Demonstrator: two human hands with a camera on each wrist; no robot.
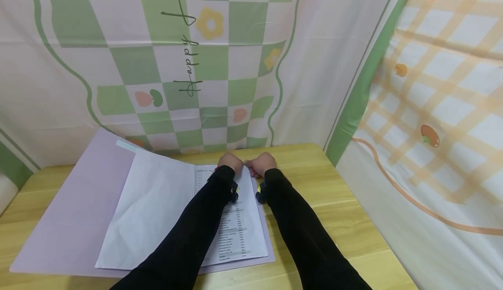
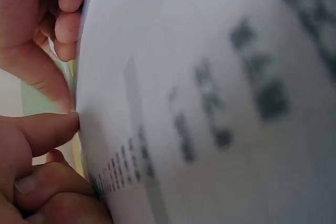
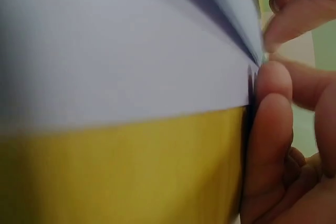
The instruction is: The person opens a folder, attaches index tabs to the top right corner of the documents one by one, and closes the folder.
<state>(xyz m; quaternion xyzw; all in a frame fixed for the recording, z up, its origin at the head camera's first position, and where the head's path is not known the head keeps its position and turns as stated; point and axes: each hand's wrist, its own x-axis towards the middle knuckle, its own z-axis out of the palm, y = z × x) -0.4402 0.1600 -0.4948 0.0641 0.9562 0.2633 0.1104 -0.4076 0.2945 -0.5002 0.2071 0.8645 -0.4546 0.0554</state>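
The left hand and the right hand beside it pinch the top edge of the printed sheet; light, even pressure should avoid creases.

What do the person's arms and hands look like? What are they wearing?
Long black sleeves cover both arms. The left hand and right hand wear no gloves. Each wrist has a small dark gadget with some yellow, and something red shows by the left cuff.
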